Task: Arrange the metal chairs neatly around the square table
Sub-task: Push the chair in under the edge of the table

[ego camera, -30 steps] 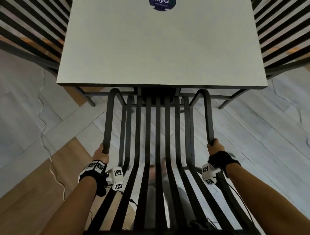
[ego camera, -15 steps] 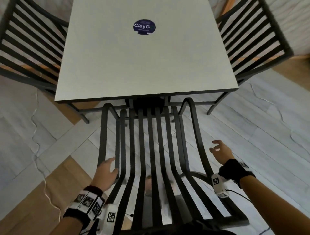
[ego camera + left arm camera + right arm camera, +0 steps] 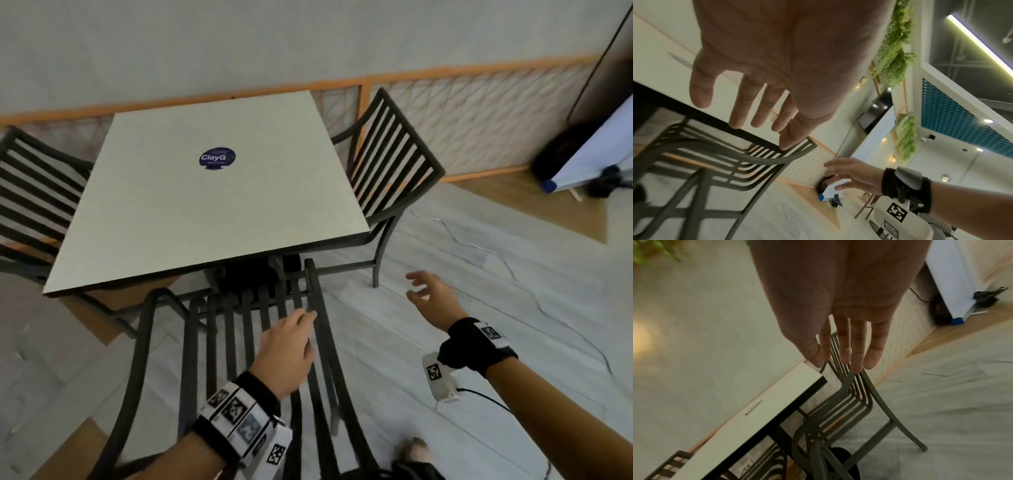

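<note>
The square white table carries a round blue sticker. The near black slatted metal chair stands with its seat tucked under the table's near edge. My left hand hovers over that chair's right side with relaxed fingers and holds nothing; whether it touches the rail I cannot tell. In the left wrist view the left hand shows straight, spread fingers. My right hand is open in the air over the floor, right of the chair. A second chair stands at the table's right side, a third at its left.
A wall with an orange-trimmed lattice panel runs behind the table. At the far right a white board leans beside a dark round object. Grey floor lies to the right of the chairs.
Both hands have let go of the near chair's side rails. The left hand moved right over the chair, the right hand swung out to the right, and the view lifted and turned right.
</note>
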A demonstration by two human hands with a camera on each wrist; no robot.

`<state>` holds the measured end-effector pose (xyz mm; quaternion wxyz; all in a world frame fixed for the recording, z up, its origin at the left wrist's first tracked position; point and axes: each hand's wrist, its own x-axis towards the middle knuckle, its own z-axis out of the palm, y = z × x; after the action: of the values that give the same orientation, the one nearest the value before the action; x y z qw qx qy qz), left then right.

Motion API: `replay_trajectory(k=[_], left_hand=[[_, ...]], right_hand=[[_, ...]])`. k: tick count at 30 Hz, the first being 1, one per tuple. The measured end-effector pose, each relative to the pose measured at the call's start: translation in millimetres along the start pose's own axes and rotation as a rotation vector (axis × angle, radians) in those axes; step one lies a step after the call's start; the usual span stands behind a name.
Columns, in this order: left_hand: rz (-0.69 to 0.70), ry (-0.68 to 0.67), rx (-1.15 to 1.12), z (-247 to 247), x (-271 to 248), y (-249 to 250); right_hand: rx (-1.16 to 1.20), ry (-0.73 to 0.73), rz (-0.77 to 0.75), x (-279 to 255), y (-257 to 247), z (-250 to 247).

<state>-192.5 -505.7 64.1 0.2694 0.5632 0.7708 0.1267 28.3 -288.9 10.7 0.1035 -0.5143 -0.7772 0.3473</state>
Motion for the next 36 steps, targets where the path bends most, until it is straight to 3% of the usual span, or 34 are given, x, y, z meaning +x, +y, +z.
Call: replay_trajectory(k=[8, 13, 21, 29, 36], left_hand=[[0.163, 0.098, 0.302, 52, 106, 183], [0.146, 0.127, 0.293, 58, 184, 227], [-0.069, -0.024, 0.323, 63, 338, 202], [-0.171, -0.146, 0.291, 63, 488, 150], [-0.246, -0.355, 0.259, 78, 558, 115]], right_hand=[[-0.057, -0.042, -0.163, 53, 47, -128], [-0.073, -0.02, -0.228, 114, 51, -177], [-0.12, -0.043, -0.238, 261, 38, -195], [-0.182, -0.15, -0.011, 420, 31, -182], [-0.05, -0.01, 0.0, 482, 53, -141]])
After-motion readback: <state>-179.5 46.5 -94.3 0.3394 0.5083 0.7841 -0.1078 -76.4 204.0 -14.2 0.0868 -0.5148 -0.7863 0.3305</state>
